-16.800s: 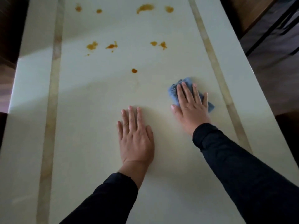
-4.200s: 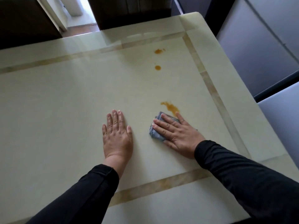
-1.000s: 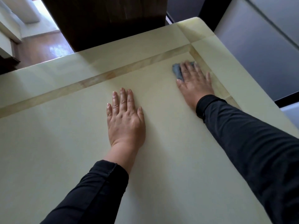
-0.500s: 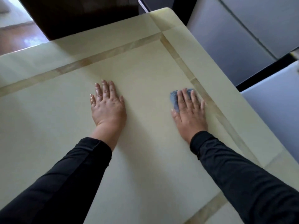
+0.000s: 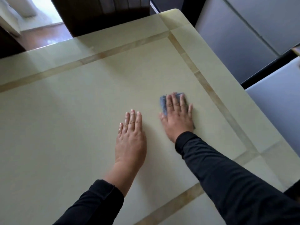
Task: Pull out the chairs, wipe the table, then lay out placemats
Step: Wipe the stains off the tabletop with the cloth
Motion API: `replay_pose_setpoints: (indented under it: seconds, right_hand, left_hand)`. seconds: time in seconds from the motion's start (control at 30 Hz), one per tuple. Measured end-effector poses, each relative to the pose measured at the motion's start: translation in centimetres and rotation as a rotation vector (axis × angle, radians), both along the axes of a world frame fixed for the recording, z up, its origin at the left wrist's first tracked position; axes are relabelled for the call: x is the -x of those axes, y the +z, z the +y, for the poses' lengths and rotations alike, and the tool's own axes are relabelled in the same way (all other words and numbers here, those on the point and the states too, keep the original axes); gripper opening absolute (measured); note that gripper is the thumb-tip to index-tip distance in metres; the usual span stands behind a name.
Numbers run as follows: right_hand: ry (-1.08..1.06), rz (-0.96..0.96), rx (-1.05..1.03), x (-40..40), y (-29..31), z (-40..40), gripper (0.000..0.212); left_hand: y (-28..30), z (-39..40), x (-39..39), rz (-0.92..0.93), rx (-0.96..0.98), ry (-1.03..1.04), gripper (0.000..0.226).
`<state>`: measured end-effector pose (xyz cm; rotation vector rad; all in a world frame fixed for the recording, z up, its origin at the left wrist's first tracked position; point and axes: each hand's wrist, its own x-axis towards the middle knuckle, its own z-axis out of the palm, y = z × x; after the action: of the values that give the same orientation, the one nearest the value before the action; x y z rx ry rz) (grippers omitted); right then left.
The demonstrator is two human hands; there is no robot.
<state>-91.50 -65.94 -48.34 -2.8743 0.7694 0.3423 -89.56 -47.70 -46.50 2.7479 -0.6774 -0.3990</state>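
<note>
A cream table [image 5: 68,120] with a tan inlaid border fills the view; no stains show on it. My right hand [image 5: 177,118] lies flat on a small blue cloth [image 5: 162,103] and presses it onto the tabletop, inside the right border strip. Most of the cloth is hidden under the palm and fingers. My left hand [image 5: 130,140] rests flat on the table just left of it, fingers together, holding nothing. Both arms wear black sleeves.
A dark wooden chair back [image 5: 103,15] stands beyond the far table edge. Grey upholstered chair seats [image 5: 243,38] sit off the table's right side. Reddish wooden floor [image 5: 43,36] shows at the far left.
The orange stains seen in the earliest frames are gone. In the last second my right hand slid the cloth from the far right corner back toward me along the right border.
</note>
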Motion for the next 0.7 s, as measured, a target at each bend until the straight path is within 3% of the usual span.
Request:
replay_pose_setpoints:
  seconds: [0.1, 0.2, 0.27, 0.43, 0.57, 0.7]
  right_hand:
    - [0.389, 0.029, -0.029, 1.8, -0.3, 5.0, 0.071]
    - [0.642, 0.013, -0.063, 3.0, -0.3, 2.9, 0.068]
    - [0.625, 0.030, -0.020, 1.8, -0.2, 0.8, 0.067]
    - [0.144, 0.052, 0.018, -3.9, -0.2, 4.4, 0.071]
    - [0.411, 0.043, -0.020, -2.3, -0.2, 11.6, 0.070]
    - [0.695, 0.018, -0.022, 2.0, -0.4, 10.7, 0.068]
  left_hand:
    - [0.9, 3.2, 1.4, -0.032, 0.011, 0.043, 0.062]
    - [0.8, 7.8, 2.5, -0.052, -0.010, 0.124, 0.060]
    - [0.3, 10.6, 3.1, -0.061, -0.043, 0.170, 0.061]
    - [-2.0, 14.1, 4.0, -0.053, -0.007, 0.211, 0.066]
    - [-3.2, 14.3, 4.2, -0.103, -0.009, 0.208, 0.063]
    - [-3.3, 14.3, 4.2, -0.121, -0.027, 0.204, 0.063]
